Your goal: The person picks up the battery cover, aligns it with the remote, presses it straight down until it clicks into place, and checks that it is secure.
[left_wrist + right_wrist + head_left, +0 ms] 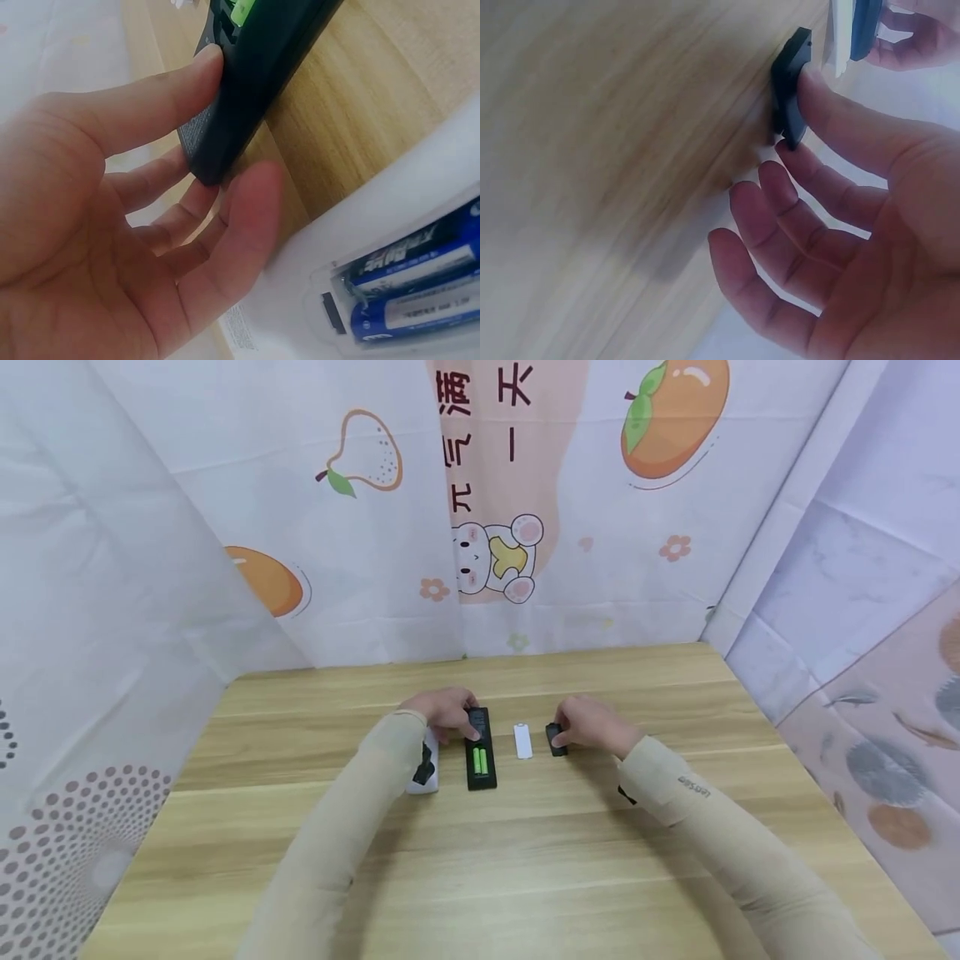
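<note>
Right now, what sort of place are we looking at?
Probably a makeshift tabletop workspace: a wood-grain table, printed cloth hung behind it, and a black remote-like device with green batteries.

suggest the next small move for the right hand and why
Probably carry the small black cover across to the black remote. The right hand already pinches the cover, while the left hand holds the remote, whose uncovered battery compartment has two green batteries in it.
</note>
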`<state>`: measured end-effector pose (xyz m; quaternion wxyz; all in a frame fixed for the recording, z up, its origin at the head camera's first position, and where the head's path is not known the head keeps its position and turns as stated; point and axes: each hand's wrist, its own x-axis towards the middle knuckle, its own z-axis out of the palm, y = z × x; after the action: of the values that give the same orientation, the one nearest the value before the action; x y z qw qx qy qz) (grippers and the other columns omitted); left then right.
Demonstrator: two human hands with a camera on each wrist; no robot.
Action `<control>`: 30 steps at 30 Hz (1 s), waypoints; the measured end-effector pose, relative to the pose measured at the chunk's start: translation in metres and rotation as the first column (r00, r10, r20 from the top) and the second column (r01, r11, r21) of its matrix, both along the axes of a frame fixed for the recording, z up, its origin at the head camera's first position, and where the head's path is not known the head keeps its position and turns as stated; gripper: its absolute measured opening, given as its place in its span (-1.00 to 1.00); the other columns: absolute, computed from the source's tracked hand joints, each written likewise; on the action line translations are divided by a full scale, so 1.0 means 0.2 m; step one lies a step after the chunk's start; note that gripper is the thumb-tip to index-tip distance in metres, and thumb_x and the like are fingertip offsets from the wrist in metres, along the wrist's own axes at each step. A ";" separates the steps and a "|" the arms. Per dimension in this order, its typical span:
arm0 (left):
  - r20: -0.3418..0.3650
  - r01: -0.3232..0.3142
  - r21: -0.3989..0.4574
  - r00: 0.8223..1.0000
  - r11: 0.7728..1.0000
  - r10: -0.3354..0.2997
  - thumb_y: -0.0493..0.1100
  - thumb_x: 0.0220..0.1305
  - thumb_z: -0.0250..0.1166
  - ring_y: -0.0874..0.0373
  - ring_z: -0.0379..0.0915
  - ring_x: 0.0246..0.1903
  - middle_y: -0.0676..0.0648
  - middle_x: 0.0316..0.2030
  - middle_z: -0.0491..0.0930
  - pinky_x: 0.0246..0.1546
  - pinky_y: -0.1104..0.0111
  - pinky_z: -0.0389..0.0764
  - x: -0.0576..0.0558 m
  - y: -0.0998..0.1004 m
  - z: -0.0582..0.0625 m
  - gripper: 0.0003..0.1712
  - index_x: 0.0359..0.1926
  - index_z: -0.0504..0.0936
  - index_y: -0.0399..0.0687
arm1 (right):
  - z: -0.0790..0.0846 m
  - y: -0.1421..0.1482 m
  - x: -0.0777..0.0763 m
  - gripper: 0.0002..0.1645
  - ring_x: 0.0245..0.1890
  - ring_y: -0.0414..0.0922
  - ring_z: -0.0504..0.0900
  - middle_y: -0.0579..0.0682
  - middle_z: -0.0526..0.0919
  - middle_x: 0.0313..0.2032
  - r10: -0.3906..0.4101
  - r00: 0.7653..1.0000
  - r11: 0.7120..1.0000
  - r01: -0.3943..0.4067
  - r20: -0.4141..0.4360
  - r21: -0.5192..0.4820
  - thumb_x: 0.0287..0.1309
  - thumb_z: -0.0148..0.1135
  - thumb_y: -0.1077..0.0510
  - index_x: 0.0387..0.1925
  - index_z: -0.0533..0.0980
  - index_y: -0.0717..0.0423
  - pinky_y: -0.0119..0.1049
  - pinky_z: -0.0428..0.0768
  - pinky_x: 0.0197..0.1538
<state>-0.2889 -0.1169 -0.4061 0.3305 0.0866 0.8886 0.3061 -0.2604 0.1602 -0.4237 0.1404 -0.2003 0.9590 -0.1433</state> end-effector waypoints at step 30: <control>0.042 0.053 0.001 0.998 0.999 -0.053 -0.22 0.30 0.40 -0.08 0.44 0.06 -0.22 0.42 0.25 -0.17 0.19 0.73 -0.02 0.01 0.00 -0.22 0.46 0.27 -0.06 | -0.09 0.07 0.01 -0.60 -0.21 -0.01 0.63 0.09 0.67 -0.26 0.030 0.999 0.970 -0.024 0.023 -0.241 0.19 0.47 0.17 -0.06 0.53 0.32 -0.10 0.63 -0.09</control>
<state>-0.2925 -0.1143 -0.4068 0.3571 0.1038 0.8789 0.2987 -0.2584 0.1733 -0.4416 0.1294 -0.2270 0.9298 -0.2593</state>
